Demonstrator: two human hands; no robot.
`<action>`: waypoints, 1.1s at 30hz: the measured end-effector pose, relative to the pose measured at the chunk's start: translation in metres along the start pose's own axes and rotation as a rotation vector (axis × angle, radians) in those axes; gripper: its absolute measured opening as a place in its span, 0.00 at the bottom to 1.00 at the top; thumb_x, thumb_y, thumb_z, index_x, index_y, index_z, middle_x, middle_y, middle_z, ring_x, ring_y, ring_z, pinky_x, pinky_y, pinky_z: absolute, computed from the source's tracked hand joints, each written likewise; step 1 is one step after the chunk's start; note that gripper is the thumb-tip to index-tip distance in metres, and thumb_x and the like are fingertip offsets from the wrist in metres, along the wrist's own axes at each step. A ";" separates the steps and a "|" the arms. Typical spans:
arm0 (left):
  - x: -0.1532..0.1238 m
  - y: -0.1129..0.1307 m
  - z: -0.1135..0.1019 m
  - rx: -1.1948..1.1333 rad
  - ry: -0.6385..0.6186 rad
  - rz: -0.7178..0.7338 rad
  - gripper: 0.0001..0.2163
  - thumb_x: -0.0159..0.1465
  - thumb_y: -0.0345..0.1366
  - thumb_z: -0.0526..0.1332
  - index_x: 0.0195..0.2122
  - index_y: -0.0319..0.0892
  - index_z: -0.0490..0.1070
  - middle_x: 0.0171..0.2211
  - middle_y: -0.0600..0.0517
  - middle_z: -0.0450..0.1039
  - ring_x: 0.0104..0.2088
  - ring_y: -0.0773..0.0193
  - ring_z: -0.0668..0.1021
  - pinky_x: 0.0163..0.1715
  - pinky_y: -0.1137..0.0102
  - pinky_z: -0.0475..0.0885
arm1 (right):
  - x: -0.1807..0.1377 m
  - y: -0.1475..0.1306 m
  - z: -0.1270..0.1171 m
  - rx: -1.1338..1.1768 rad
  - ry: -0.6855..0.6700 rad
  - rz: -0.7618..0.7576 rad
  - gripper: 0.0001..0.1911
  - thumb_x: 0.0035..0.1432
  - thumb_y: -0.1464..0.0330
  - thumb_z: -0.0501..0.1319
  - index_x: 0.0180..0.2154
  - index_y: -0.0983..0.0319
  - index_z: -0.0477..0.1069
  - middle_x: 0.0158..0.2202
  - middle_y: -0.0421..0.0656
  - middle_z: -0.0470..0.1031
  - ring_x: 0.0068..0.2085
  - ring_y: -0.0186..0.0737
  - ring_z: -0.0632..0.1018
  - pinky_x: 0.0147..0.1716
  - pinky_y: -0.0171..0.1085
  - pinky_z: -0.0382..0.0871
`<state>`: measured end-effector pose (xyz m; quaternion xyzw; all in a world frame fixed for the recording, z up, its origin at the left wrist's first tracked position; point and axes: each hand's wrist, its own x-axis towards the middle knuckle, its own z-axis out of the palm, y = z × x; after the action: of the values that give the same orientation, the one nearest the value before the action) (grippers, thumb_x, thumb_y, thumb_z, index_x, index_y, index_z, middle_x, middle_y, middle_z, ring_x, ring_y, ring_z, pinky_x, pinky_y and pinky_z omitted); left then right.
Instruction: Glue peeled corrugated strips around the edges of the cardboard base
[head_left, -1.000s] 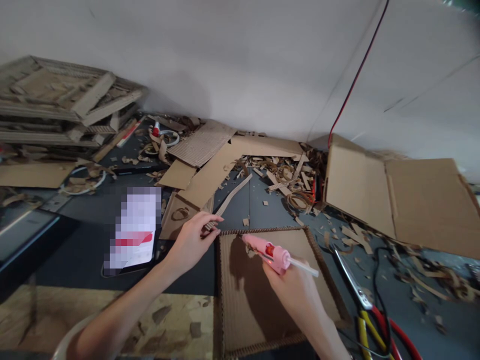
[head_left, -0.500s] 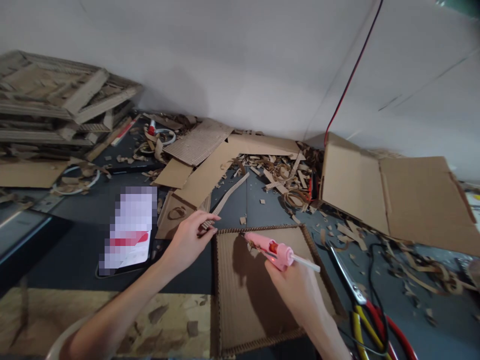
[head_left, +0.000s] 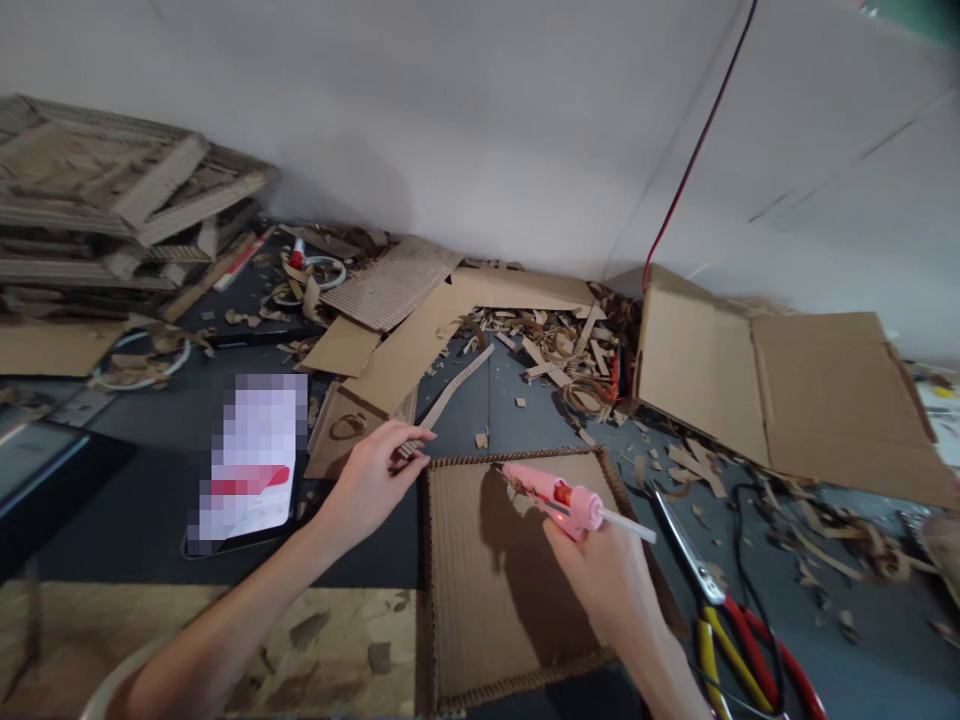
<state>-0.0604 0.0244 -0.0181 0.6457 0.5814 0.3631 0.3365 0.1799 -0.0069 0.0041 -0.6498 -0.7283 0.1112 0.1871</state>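
A shallow cardboard tray [head_left: 480,600], walled with a corrugated strip, lies under the hands, a shadow across its floor. The right hand [head_left: 607,590] has a closed grip around a pink hot glue gun [head_left: 551,500], its nozzle just inside the tray's far wall. The left hand [head_left: 367,485] pinches a narrow corrugated strip [head_left: 450,395] beside the tray's corner. An opened cardboard carton [head_left: 780,390] lies flattened off to the right.

At five o'clock a pink glue gun [head_left: 551,498] is showing a red collar and a white glue stick [head_left: 628,525], a ribbed brown cardboard sheet [head_left: 480,590] is lying at six o'clock, red-and-yellow plier handles [head_left: 739,640] are gleaming at four o'clock, and a red-and-black cable [head_left: 694,150] is running up at one o'clock
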 end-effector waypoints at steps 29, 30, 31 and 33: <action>0.002 0.001 0.000 -0.017 -0.024 -0.041 0.09 0.57 0.36 0.55 0.37 0.40 0.71 0.34 0.49 0.68 0.28 0.66 0.74 0.29 0.69 0.72 | 0.000 0.012 -0.006 0.005 0.018 0.059 0.06 0.47 0.69 0.51 0.22 0.60 0.64 0.15 0.38 0.67 0.17 0.35 0.67 0.18 0.31 0.60; 0.002 0.000 0.000 -0.016 -0.024 -0.040 0.09 0.57 0.36 0.55 0.37 0.40 0.71 0.34 0.49 0.68 0.28 0.66 0.73 0.29 0.69 0.72 | 0.001 0.012 -0.006 -0.007 0.022 0.055 0.07 0.47 0.69 0.50 0.22 0.60 0.64 0.15 0.38 0.67 0.17 0.35 0.67 0.18 0.31 0.60; 0.002 0.000 0.000 -0.016 -0.024 -0.040 0.09 0.57 0.36 0.55 0.37 0.40 0.71 0.34 0.49 0.68 0.27 0.66 0.73 0.29 0.69 0.72 | 0.001 0.013 -0.006 -0.017 0.021 0.054 0.07 0.47 0.69 0.50 0.23 0.60 0.65 0.15 0.38 0.67 0.16 0.35 0.67 0.18 0.31 0.60; 0.002 0.000 0.000 -0.018 -0.025 -0.040 0.09 0.57 0.36 0.55 0.37 0.40 0.71 0.33 0.50 0.68 0.27 0.66 0.73 0.29 0.69 0.72 | 0.002 0.014 -0.007 -0.040 0.016 0.065 0.08 0.48 0.69 0.51 0.23 0.61 0.66 0.14 0.38 0.65 0.16 0.35 0.67 0.17 0.31 0.59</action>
<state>-0.0600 0.0264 -0.0185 0.6354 0.5865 0.3533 0.3569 0.1951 -0.0042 0.0054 -0.6773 -0.7076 0.0976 0.1762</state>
